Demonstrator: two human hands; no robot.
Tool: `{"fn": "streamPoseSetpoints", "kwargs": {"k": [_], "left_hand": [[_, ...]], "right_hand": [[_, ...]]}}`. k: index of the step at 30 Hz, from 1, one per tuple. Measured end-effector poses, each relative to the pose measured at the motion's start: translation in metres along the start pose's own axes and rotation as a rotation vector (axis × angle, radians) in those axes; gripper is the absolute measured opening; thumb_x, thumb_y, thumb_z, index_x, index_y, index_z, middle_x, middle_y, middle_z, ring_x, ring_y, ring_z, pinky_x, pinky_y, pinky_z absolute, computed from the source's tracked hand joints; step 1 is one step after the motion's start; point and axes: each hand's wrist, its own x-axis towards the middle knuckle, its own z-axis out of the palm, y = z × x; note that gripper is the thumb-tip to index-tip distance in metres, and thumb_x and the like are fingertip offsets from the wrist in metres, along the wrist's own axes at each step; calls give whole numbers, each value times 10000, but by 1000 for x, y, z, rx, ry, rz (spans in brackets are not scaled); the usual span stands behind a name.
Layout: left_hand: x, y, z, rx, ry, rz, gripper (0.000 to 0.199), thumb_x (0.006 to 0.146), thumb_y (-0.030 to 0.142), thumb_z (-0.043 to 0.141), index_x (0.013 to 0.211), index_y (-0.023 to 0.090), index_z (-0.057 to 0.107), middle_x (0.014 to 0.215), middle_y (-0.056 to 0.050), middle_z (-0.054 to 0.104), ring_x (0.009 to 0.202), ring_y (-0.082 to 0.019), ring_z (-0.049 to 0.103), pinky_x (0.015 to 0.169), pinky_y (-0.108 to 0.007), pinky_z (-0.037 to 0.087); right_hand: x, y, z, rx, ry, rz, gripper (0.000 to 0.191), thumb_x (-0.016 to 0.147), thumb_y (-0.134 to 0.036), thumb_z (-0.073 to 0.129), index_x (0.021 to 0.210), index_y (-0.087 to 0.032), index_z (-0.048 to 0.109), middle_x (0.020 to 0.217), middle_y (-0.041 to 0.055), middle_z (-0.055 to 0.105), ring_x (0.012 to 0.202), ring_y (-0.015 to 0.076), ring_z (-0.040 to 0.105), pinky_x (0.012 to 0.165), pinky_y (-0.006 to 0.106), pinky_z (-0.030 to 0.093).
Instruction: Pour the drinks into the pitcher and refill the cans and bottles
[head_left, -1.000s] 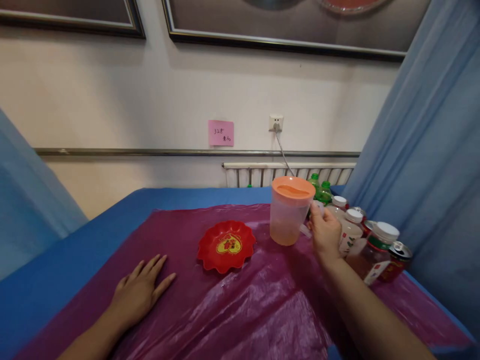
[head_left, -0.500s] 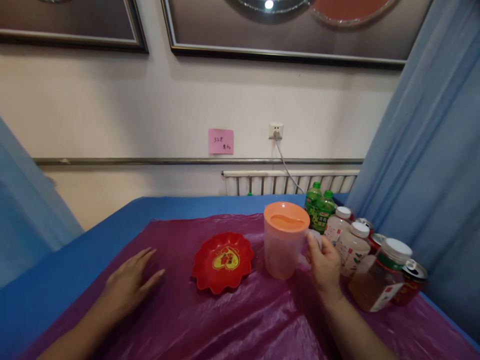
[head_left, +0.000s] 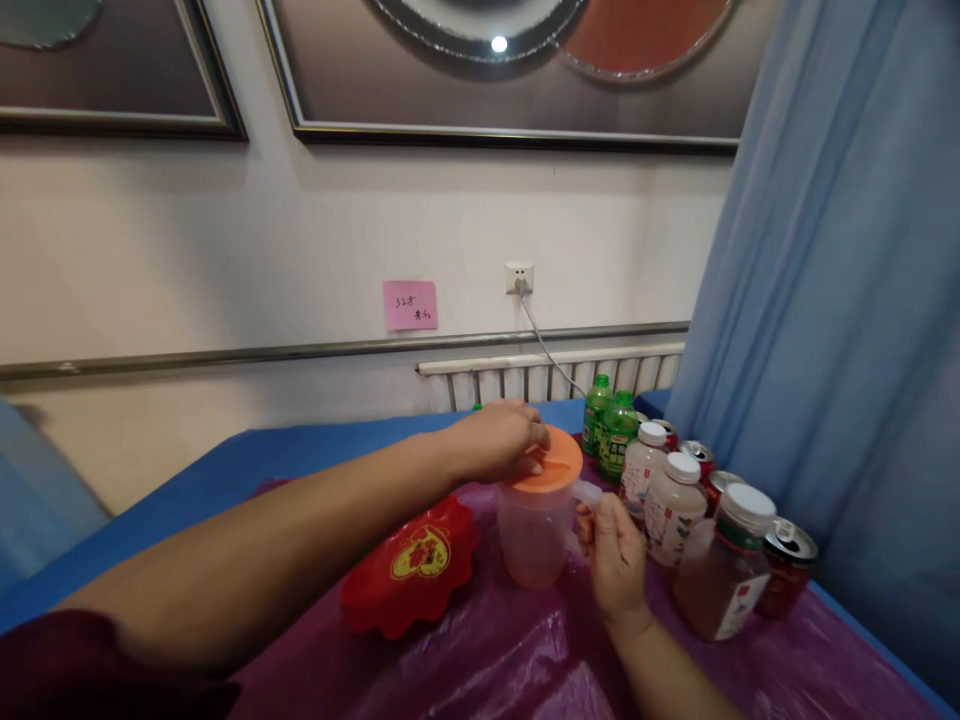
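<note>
A translucent plastic pitcher (head_left: 532,540) stands upright on the purple plastic sheet (head_left: 517,665). My right hand (head_left: 616,552) is closed round its handle, on the pitcher's right side. From the left, my left hand (head_left: 501,440) reaches over the top, its fingers bent and pinching the grip of the orange lid (head_left: 566,455). The lid sits on the pitcher's rim. Just left of the pitcher lies a red scalloped plate (head_left: 442,565) with a yellow print, partly covered by my left forearm.
To the right stand green bottles (head_left: 616,440), white-capped bottles (head_left: 675,510), a jar of brown contents (head_left: 724,580) and several cans (head_left: 784,570). A blue curtain (head_left: 810,300) hangs beside them. Behind the blue-covered table (head_left: 300,450) are a radiator (head_left: 547,365) and a wall.
My left hand has moved from the sheet at the left up onto the pitcher's lid and taken hold of it. My right hand still holds the handle. The camera view has shifted.
</note>
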Motion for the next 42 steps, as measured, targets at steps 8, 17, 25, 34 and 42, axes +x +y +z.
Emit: {"fn": "streamPoseSetpoints", "kwargs": {"k": [8, 17, 25, 34, 42], "left_hand": [[11, -10, 2, 92, 11, 149, 47, 871, 244, 738, 871, 200, 723, 945, -20, 753, 880, -179, 597, 814, -304, 368], [12, -14, 0, -72, -6, 165, 21, 874, 169, 699, 883, 187, 705, 916, -23, 730, 865, -167, 618, 791, -258, 432], [13, -14, 1, -156, -27, 154, 65, 851, 137, 649, 831, 183, 690, 909, -24, 694, 805, -151, 611, 732, -234, 444], [10, -13, -22, -341, 50, 42, 94, 881, 219, 648, 924, 157, 704, 913, -39, 696, 798, -147, 622, 729, -252, 460], [-31, -2, -23, -1009, 519, -311, 200, 810, 297, 720, 955, 159, 728, 900, -28, 732, 806, -169, 654, 732, -296, 536]], "right_hand": [[5, 5, -3, -115, -21, -73, 447, 1010, -578, 467, 774, -216, 577, 596, -40, 491, 516, 124, 443, 473, 241, 340], [7, 3, -4, -234, -11, -132, 442, 1029, -551, 415, 765, -232, 568, 603, -28, 533, 520, 143, 477, 503, 258, 363], [7, 2, -4, -235, -14, -157, 409, 1045, -512, 408, 768, -236, 526, 631, -33, 523, 545, 139, 472, 529, 259, 359], [7, 2, -4, -265, -3, -177, 403, 1047, -503, 403, 776, -236, 535, 629, -29, 539, 545, 145, 489, 540, 265, 365], [7, 2, -4, -254, -8, -156, 397, 1040, -500, 411, 783, -235, 560, 652, -16, 577, 567, 153, 516, 554, 270, 387]]}}
